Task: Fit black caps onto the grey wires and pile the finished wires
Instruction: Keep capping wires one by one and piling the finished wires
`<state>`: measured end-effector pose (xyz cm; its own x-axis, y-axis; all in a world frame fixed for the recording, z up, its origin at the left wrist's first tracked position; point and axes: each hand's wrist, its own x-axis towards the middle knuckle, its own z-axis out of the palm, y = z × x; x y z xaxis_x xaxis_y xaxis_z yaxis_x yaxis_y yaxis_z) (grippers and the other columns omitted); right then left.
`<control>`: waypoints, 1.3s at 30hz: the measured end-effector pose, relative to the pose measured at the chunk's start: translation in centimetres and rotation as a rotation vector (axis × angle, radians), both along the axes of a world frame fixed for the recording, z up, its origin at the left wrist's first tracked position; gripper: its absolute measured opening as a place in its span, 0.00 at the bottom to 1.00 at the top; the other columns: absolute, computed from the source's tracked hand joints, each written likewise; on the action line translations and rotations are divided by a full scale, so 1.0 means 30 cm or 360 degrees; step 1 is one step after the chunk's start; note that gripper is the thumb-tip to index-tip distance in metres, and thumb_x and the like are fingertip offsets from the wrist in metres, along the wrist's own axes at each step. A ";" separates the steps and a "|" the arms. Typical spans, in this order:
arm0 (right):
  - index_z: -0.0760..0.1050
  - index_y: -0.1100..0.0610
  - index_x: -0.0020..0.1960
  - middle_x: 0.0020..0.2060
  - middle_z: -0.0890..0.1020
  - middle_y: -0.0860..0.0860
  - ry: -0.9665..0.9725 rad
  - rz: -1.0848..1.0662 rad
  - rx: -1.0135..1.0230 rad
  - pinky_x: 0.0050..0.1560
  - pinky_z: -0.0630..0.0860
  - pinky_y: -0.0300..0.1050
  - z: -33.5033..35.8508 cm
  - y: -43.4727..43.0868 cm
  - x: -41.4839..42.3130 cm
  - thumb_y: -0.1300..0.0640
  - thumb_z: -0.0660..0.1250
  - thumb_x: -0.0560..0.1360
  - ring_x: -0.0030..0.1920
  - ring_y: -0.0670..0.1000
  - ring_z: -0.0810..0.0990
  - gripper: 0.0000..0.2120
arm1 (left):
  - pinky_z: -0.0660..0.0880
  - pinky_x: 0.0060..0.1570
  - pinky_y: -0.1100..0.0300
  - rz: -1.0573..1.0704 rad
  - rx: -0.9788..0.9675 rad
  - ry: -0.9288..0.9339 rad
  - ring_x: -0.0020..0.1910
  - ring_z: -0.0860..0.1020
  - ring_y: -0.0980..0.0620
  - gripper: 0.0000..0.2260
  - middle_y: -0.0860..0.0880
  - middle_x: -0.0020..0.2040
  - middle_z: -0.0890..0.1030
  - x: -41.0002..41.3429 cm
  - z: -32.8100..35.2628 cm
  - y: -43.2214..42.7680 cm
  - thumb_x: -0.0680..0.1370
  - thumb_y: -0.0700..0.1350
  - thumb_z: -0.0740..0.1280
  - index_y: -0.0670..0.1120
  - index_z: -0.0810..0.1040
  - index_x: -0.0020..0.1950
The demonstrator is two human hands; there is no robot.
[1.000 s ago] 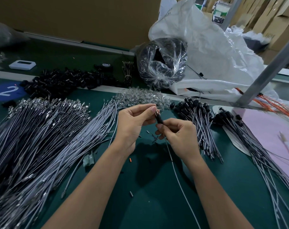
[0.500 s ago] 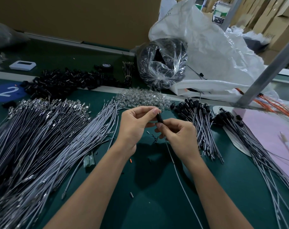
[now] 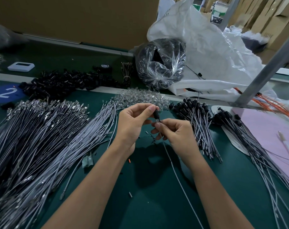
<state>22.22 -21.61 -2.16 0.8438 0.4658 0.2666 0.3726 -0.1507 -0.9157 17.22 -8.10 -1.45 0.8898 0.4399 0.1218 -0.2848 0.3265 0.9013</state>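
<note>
My left hand [image 3: 134,124] pinches a small black cap [image 3: 156,114] between thumb and forefinger above the green table. Just below the cap, my right hand [image 3: 175,134] pinches the grey wire [image 3: 178,177] whose end enters the cap; the wire trails down towards me. A large heap of uncapped grey wires [image 3: 41,142] lies at the left. Loose black caps [image 3: 66,83] are piled at the back left. Capped wires form a pile [image 3: 198,126] right of my hands and a second pile [image 3: 256,154] further right.
A heap of clear small parts [image 3: 140,98] lies behind my hands. A clear bag of black parts [image 3: 160,63] and a white sack [image 3: 214,52] stand at the back. Pink sheet [image 3: 269,134], orange wires [image 3: 272,104] and a grey metal post [image 3: 264,68] are at the right.
My two hands have drawn slightly apart: the cap in my left hand sits higher, and a short length of wire now shows between it and my right fingers.
</note>
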 end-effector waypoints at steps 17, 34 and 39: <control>0.84 0.58 0.47 0.38 0.86 0.52 -0.0195 -0.0045 -0.0081 0.42 0.80 0.61 -0.001 0.001 -0.008 0.60 0.66 0.79 0.37 0.55 0.84 0.08 | 0.79 0.41 0.63 0.0040 -0.0042 -0.0099 0.41 0.84 0.52 0.05 0.44 0.42 0.86 0.001 -0.004 -0.014 0.70 0.41 0.74 0.43 0.85 0.44; 0.85 0.56 0.46 0.36 0.86 0.48 -0.0269 -0.0106 -0.0087 0.38 0.81 0.53 -0.007 0.001 -0.011 0.61 0.68 0.77 0.35 0.48 0.84 0.06 | 0.79 0.42 0.63 0.0007 -0.0006 -0.0066 0.44 0.85 0.51 0.03 0.44 0.43 0.86 0.008 -0.010 -0.013 0.74 0.37 0.72 0.43 0.84 0.45; 0.86 0.56 0.43 0.33 0.85 0.51 -0.0219 -0.0173 -0.0048 0.38 0.78 0.59 -0.002 0.001 -0.005 0.60 0.72 0.75 0.35 0.59 0.81 0.04 | 0.78 0.43 0.65 0.0032 0.0018 -0.0101 0.43 0.84 0.53 0.07 0.45 0.42 0.86 0.006 -0.007 -0.015 0.68 0.42 0.74 0.43 0.85 0.44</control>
<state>22.06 -21.58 -2.23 0.8460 0.3833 0.3706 0.4743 -0.2235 -0.8516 17.41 -8.55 -1.67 0.8712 0.4558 0.1826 -0.3476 0.3100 0.8849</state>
